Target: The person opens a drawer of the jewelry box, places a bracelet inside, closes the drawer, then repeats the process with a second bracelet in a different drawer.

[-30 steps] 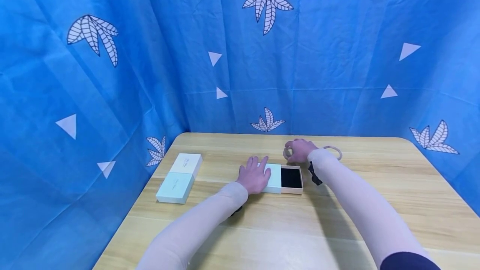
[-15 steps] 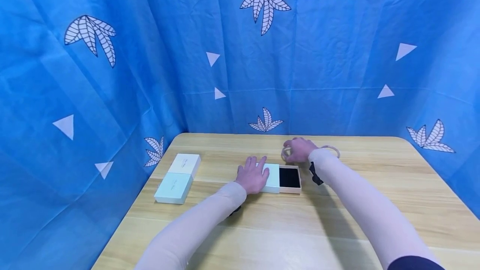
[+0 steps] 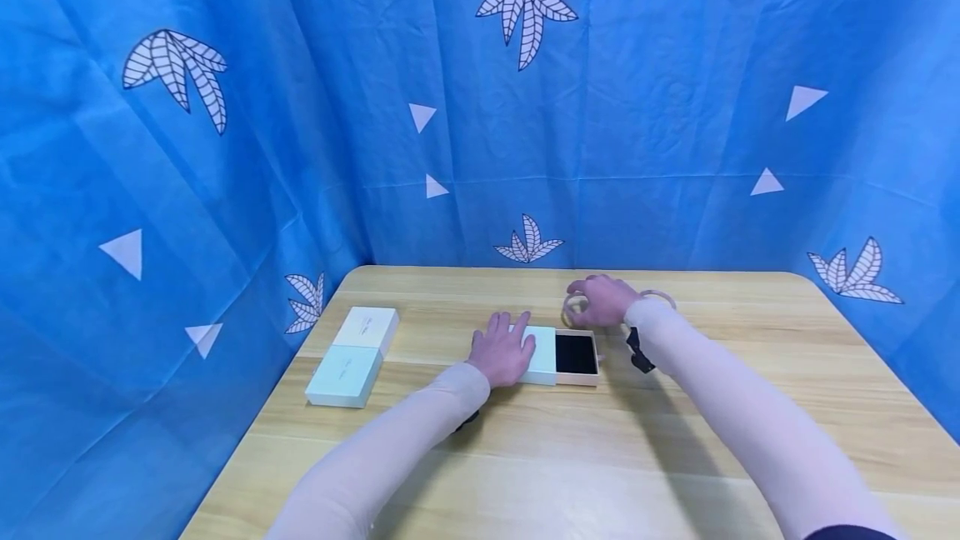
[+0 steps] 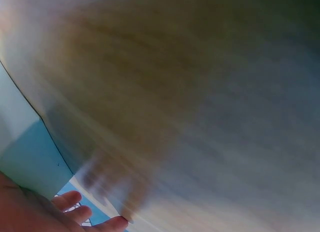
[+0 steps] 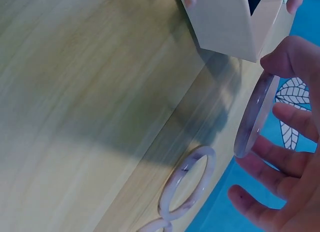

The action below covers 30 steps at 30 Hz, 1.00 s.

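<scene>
My left hand (image 3: 501,353) rests, fingers spread, on the pale blue sleeve (image 3: 543,357) of a small drawer box. Its pinkish drawer (image 3: 577,380) sticks out on the right, showing a black lining (image 3: 575,352). Behind the drawer, my right hand (image 3: 607,300) holds a mottled pale purple bangle (image 5: 254,109) between thumb and fingers. In the right wrist view that bangle stands tilted, near the drawer's end. A second bangle (image 5: 169,188) lies on the table, touching part of another bangle (image 5: 154,224). In the left wrist view, my fingers (image 4: 77,214) show beside the blue sleeve.
A white box (image 3: 366,327) and a pale blue box (image 3: 343,375) lie end to end on the left of the wooden table (image 3: 540,473). A blue patterned curtain (image 3: 660,107) hangs behind the table's back edge and along the left side.
The head view has shifted slightly. My right hand and its bangle have moved a little to the right relative to the drawer box. My left hand stays on the sleeve.
</scene>
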{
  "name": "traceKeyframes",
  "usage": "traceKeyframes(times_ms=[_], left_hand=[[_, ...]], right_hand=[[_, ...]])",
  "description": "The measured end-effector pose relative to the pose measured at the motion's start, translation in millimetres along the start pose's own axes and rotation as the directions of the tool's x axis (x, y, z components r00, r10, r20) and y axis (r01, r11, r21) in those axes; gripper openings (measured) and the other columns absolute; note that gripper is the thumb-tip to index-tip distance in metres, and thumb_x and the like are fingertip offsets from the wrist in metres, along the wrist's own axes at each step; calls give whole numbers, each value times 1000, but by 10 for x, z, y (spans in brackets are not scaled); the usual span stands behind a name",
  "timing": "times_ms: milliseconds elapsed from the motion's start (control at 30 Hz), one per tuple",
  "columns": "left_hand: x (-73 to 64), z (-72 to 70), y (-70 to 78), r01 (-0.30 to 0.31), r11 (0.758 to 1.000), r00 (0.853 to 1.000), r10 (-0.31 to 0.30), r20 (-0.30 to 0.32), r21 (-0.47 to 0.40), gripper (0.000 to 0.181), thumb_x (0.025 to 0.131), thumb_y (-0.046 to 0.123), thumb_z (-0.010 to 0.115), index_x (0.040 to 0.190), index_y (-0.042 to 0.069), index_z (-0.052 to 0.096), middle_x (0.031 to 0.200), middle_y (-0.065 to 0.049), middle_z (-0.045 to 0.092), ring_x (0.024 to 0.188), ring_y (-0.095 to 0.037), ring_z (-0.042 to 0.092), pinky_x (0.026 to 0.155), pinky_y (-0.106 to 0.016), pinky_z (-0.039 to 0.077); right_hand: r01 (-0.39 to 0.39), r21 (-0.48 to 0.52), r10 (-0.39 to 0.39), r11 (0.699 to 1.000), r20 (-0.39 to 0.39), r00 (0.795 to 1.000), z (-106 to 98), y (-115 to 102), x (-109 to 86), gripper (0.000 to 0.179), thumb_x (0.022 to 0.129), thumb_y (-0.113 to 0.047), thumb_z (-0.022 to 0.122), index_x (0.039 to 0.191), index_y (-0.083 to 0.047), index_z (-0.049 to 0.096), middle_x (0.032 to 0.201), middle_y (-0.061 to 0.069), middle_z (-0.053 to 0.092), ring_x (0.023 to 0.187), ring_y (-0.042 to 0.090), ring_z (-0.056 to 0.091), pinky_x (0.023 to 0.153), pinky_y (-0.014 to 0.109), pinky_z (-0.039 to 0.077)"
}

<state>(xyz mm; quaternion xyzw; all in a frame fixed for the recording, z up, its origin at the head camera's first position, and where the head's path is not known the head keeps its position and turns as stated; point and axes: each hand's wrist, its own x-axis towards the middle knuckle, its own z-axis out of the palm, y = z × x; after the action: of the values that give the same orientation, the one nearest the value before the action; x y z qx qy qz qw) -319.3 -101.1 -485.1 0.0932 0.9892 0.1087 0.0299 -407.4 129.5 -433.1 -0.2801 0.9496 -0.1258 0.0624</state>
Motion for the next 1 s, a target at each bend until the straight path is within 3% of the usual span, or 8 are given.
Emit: traceKeyframes(times_ms=[333,633,1000], left_hand=[[17,23,-17,-3,1000,1000,3,3,-1,63,105,55,16,162,29,22,164,-14,26,154,-35,18,115,-66,27],[14,5,-2,0,1000,1000,0,8,-7,63,105,54,17,162,28,21,165,-14,25,154,-35,18,115,-66,26],[5,0,-10,-2,1000,1000,2,6,-10,63,105,54,17,162,28,22,165,-14,25,154,-36,18,115,-66,26]], right_hand=[[25,-14,-25,1000,-16,1000,-34,-20,-111,61,84,-35,77,138,-12,61,134,19,62,123,42,58,101,60,48],[98,-31,-99,995,-50,994,-61,-81,-230,61,81,-36,78,136,-12,63,132,15,65,119,38,61,98,56,51],[129,-41,-131,991,-67,989,-63,-150,-369,60,78,-31,79,134,-15,63,129,11,66,116,33,63,93,55,54]])
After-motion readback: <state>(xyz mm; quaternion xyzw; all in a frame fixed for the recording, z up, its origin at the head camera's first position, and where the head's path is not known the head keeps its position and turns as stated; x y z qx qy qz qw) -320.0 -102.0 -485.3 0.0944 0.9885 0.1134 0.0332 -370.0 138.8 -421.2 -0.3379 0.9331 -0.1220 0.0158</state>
